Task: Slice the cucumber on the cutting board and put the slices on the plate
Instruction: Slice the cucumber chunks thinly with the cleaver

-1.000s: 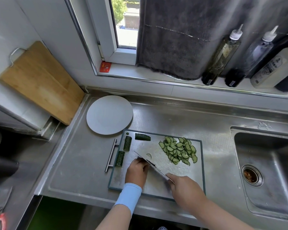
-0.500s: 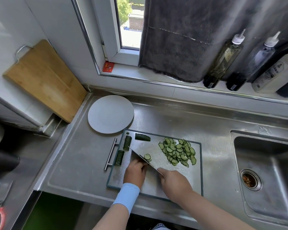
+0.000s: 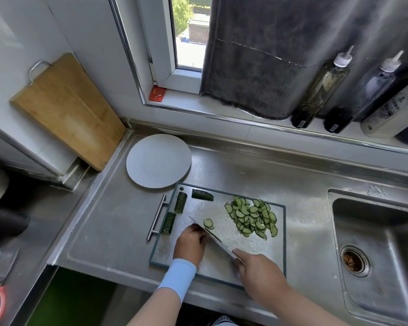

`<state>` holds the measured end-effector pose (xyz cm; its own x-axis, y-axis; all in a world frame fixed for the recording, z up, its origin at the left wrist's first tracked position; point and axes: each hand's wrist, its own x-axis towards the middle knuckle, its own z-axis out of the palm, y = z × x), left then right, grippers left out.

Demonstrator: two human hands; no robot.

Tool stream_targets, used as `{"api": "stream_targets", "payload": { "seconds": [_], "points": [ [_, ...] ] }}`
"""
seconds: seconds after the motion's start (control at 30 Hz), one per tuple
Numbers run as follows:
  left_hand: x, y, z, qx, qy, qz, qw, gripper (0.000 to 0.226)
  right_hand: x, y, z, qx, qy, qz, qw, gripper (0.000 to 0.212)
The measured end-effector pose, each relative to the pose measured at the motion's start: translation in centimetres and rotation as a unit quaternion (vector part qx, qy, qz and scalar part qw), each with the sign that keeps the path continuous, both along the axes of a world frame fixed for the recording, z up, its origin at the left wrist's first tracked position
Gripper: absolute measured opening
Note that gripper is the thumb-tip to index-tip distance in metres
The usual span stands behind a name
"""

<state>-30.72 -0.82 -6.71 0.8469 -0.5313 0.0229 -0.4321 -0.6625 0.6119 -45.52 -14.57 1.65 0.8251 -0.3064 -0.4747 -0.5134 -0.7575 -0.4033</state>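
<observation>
— Two hands: what do the fingers do?
— The right hand (image 3: 259, 271) has its fingers wrapped round the handle of the knife (image 3: 218, 241). The left hand (image 3: 191, 243) is curled, knuckles at the blade; what it pins cannot be told.
— And the cucumber?
— Three cucumber pieces (image 3: 180, 202) lie beyond the left fingers on the cutting board (image 3: 257, 243). Two loose slices (image 3: 208, 223) sit just past the blade, one heap of slices (image 3: 251, 216) further right. One plate (image 3: 158, 161) lies beyond them.
</observation>
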Motion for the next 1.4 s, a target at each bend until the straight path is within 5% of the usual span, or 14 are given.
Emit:
{"api": "stream_targets", "payload": {
  "seconds": [0.57,0.83,1.4],
  "points": [
    [0.4,0.4,-1.1,-0.027,0.022,-0.023,0.999,0.019,3.6,1.5,-1.1,0.002,0.0,-0.028,1.0,0.029],
    [1.0,0.6,-0.6,-0.002,0.029,-0.027,0.999,0.015,2.3,2.6,-0.3,-0.008,-0.008,-0.036,0.999,0.013],
    [0.2,0.6,-0.8,-0.022,-0.032,-0.031,0.999,0.019,1.2,0.3,-0.8,0.046,0.011,-0.022,0.999,0.021]
  ]
}}
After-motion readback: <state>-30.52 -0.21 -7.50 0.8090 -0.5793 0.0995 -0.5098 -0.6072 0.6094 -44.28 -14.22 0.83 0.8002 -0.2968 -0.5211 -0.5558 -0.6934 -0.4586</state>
